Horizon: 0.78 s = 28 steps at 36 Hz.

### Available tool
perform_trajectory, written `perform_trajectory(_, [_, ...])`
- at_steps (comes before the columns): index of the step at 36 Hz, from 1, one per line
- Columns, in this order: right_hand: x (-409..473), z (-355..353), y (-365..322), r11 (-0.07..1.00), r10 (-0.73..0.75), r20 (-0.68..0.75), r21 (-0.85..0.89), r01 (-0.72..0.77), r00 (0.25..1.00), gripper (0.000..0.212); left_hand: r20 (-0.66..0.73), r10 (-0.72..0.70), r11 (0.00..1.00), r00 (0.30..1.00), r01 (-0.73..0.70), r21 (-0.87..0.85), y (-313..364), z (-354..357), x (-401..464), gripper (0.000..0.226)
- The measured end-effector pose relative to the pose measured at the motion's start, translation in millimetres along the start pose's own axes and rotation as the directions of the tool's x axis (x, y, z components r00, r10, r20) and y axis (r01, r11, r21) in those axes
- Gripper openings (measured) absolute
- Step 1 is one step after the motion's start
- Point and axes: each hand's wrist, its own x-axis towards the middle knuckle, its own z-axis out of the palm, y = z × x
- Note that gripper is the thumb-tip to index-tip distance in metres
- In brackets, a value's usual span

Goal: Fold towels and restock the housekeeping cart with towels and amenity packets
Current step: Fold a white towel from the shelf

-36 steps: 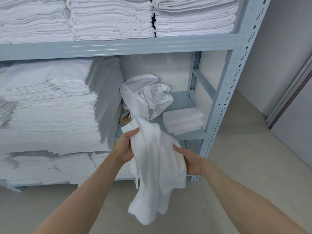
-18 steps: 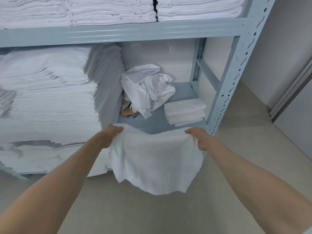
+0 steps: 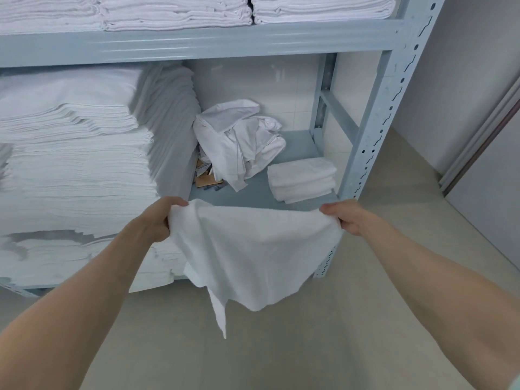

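Towel [image 3: 253, 249], white, stretched between both hands by its upper edge, sagging in the middle and hanging down toward the floor [image 3: 323, 347], one narrow corner trailing lowest. Pinched at its left corner by the left hand [image 3: 157, 220], fingers curled over the cloth; gripped at its right corner by the right hand [image 3: 344, 216], fingers likewise closed round the edge. Compared with half a second ago: hands a little wider apart, top edge pulled tauter, a loose corner now dangling below the rest. Just beyond the held edge, the grey metal shelf [image 3: 253, 198]; beyond the right hand, a small folded towel stack [image 3: 302, 178] on that shelf. Farther back between the two hands, a crumpled white pile [image 3: 239, 144] with some brown card scraps [image 3: 206, 180] at its foot. Past the left hand, tall stacks of folded linen [image 3: 76, 153]; above everything, more folded towels [image 3: 174, 12] on the upper shelf.
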Motion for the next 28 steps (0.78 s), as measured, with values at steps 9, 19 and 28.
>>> perform_trajectory(9, [8,-10,20,0.911,-0.319,-0.211,-0.337,0.238,0.924,0.015,0.137,0.106,0.988,0.985,-0.089,-0.124,-22,-15,1,0.031])
perform_trajectory(19, [-4,-21,28,0.591,-0.468,-0.201,-0.795,0.135,0.860,0.014,-0.060,0.278,0.902,0.959,-0.239,0.359,-50,-15,6,0.052])
perform_trajectory(28, [-9,-35,20,0.850,-0.124,-0.138,-0.525,0.033,0.983,0.038,-0.191,0.357,0.902,0.914,-0.286,0.322,-50,-3,10,0.013])
